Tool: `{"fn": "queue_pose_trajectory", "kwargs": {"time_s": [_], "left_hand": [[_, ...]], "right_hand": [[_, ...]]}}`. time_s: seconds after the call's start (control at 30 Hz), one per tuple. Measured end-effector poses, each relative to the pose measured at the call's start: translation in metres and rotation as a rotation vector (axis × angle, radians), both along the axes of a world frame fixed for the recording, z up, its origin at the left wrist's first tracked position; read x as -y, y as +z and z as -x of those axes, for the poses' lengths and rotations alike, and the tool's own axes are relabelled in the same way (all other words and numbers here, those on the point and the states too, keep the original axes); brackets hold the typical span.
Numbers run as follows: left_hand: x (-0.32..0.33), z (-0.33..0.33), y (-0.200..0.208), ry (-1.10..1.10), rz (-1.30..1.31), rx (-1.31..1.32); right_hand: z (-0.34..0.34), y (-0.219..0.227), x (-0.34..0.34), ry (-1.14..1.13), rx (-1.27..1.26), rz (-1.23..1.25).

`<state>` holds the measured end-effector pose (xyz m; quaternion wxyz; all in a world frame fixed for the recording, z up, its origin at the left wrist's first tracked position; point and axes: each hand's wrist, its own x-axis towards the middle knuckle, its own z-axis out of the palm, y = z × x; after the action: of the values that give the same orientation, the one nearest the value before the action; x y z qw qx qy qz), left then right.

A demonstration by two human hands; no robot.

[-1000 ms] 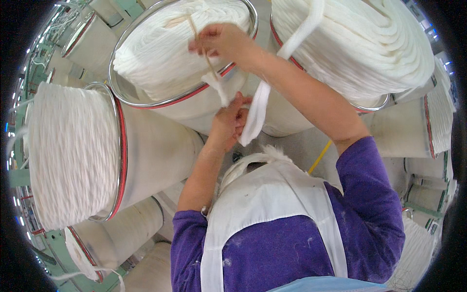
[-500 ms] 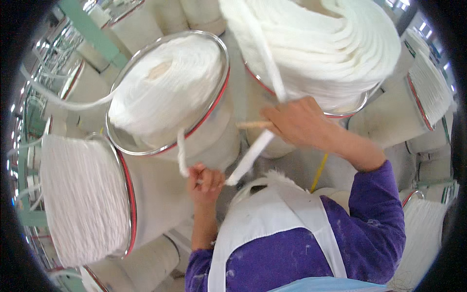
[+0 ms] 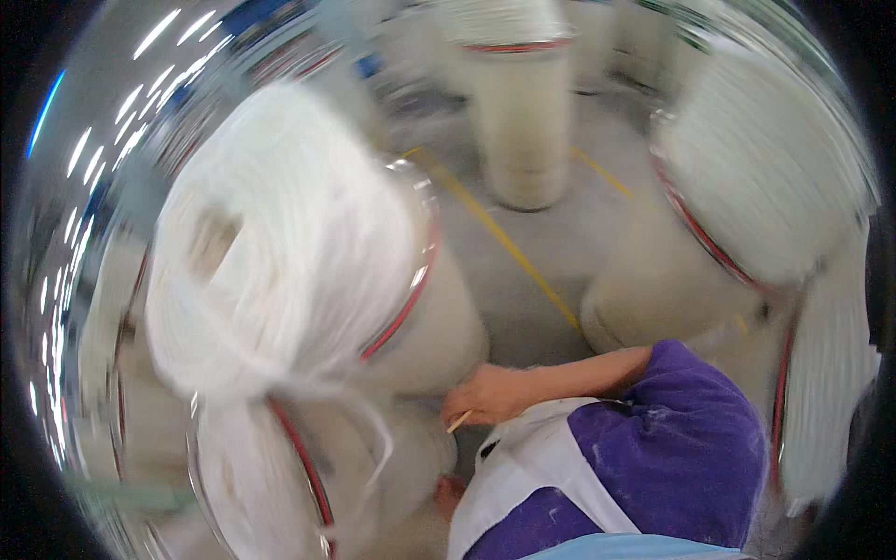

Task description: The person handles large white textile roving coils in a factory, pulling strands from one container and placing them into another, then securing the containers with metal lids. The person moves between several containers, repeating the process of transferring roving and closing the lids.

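My right hand [image 3: 487, 396] is in front of the white apron, its fingers closed round a thin pale stick [image 3: 458, 422] whose end pokes out below them. Lower down, my left hand [image 3: 450, 495] shows only in part beside the apron, blurred, with its fingers hard to read. To the left, a tall can [image 3: 439, 327] with a red-and-metal rim bears a high coil of white fibre sliver [image 3: 308, 243]. From the coil's lower side a loose strand of sliver [image 3: 385, 439] hangs in a curve, apart from my right hand.
A lower can with white sliver [image 3: 247, 476] stands at the lower left. Full cans [image 3: 672, 280] flank my right side, and another can [image 3: 523, 121] stands ahead. A yellow line [image 3: 504, 245] crosses the grey floor [image 3: 551, 233].
The view has swung to the right. The strand that ran near both hands now hangs away from the right hand. My hands are closer to the apron; the right still holds the stick.
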<state>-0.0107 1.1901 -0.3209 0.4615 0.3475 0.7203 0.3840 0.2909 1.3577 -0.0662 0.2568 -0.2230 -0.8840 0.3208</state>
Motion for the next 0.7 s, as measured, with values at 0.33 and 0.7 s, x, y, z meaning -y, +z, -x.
{"fn": "queue_pose_trajectory", "kwargs": {"time_s": [0.33, 0.7], "left_hand": [[-0.068, -0.072, 0.028, -1.317, -0.078, -0.298], [0.023, -0.228, 0.054, -2.23, -0.531, -0.442]], "right_hand": [[-0.007, -0.066, 0.155, -0.789, 0.114, 0.18], [-0.051, -0.173, 0.356, -0.689, 0.337, 0.48]]}}
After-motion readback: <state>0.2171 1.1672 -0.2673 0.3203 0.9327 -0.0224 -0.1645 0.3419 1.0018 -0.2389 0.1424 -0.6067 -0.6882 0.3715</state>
